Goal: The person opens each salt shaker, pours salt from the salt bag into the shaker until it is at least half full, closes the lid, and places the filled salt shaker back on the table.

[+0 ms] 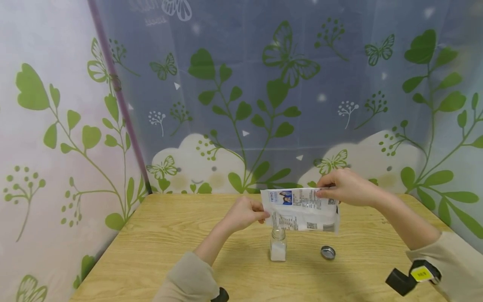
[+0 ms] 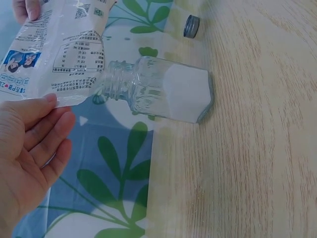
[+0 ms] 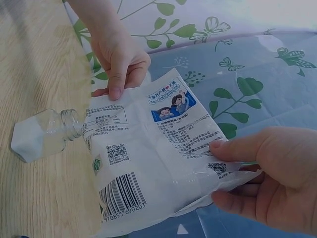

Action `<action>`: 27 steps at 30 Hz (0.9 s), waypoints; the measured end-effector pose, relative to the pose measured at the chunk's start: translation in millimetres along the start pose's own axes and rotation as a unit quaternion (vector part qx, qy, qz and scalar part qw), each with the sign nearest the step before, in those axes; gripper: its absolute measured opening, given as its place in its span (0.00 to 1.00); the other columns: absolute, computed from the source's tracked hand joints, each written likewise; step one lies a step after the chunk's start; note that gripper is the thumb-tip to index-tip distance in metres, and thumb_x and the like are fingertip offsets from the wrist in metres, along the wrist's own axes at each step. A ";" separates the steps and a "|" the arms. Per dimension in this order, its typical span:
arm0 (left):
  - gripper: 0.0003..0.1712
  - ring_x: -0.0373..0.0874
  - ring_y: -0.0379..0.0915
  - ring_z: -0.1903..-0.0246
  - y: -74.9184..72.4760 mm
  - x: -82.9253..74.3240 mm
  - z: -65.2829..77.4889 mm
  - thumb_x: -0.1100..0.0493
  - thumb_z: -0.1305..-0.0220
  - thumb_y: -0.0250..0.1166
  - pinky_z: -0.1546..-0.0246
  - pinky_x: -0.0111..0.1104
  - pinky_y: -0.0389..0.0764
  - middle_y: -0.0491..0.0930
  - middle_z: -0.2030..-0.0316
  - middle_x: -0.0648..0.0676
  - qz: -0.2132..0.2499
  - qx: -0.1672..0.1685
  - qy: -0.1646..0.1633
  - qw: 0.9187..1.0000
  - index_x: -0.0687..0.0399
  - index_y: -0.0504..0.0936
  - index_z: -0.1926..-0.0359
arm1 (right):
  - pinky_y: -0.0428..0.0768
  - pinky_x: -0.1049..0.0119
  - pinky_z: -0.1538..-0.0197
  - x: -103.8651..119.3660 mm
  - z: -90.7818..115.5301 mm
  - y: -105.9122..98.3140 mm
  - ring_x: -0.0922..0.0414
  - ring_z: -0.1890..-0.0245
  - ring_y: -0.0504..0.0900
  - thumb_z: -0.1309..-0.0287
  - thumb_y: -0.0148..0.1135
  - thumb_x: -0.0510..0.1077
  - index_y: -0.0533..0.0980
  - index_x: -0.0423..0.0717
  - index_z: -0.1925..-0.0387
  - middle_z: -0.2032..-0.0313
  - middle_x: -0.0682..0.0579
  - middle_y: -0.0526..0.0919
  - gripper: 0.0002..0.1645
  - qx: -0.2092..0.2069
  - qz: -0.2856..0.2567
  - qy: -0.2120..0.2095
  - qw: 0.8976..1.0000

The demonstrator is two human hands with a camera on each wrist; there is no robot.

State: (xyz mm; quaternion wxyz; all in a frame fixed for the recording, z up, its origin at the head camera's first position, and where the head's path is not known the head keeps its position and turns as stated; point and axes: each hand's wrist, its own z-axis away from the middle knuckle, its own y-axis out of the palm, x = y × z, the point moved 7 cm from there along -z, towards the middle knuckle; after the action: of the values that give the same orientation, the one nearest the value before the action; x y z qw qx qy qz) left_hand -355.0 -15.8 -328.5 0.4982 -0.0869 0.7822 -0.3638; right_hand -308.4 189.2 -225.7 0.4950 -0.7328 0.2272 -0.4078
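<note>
The round silver metal lid [image 1: 328, 253] lies off on the pale wooden table [image 1: 158, 235]. Near it, the clear glass jar [image 1: 278, 235] stands upright, partly filled with white granules [image 1: 278, 253]. At its mouth, left hand [image 1: 243, 214] and right hand [image 1: 349, 187] pinch the white printed plastic bag [image 1: 302, 209] between thumbs and fingers. Filling looks partway done; the lid is not yet on.

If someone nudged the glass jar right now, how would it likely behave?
The glass jar would probably slide rather than roll, since its sides look flat. White contents in its lower part should steady it. A hard knock might spill some, because the lid is off.
</note>
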 end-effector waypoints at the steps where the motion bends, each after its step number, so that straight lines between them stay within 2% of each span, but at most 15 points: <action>1: 0.09 0.36 0.60 0.84 -0.1 -0.1 0.3 0.58 0.44 0.66 0.83 0.28 0.58 0.79 0.83 0.45 0.001 0.000 -0.001 1.000 0.55 0.85 0.78 | 0.73 0.66 0.74 -0.2 -0.1 0.1 0.62 0.78 0.74 0.42 0.60 0.41 0.82 0.44 0.65 0.73 0.59 0.81 0.07 0.000 0.000 0.000 1.000; 9: 0.09 0.36 0.64 0.82 -0.4 0.0 0.0 0.58 0.44 0.66 0.82 0.27 0.60 0.79 0.83 0.45 0.002 -0.002 -0.001 1.000 0.55 0.85 0.78 | 0.73 0.66 0.73 2.5 0.2 -1.1 0.62 0.78 0.74 0.42 0.60 0.41 0.82 0.43 0.65 0.72 0.59 0.81 0.07 -0.002 -0.004 -0.019 1.000; 27: 0.09 0.36 0.64 0.83 -1.7 -1.9 1.2 0.59 0.44 0.66 0.83 0.27 0.59 0.79 0.84 0.45 -0.007 -0.005 0.012 1.000 0.56 0.84 0.79 | 0.73 0.66 0.74 2.3 -0.1 -0.9 0.62 0.79 0.73 0.42 0.60 0.40 0.82 0.44 0.66 0.74 0.59 0.81 0.06 -0.002 -0.001 -0.010 1.000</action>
State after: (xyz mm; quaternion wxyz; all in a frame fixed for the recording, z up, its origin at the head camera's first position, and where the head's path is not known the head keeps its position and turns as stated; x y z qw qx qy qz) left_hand -353.4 -16.7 -326.3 0.4861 -0.0903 0.7894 -0.3639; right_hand -307.2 187.8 -224.0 0.4953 -0.7381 0.2229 -0.4003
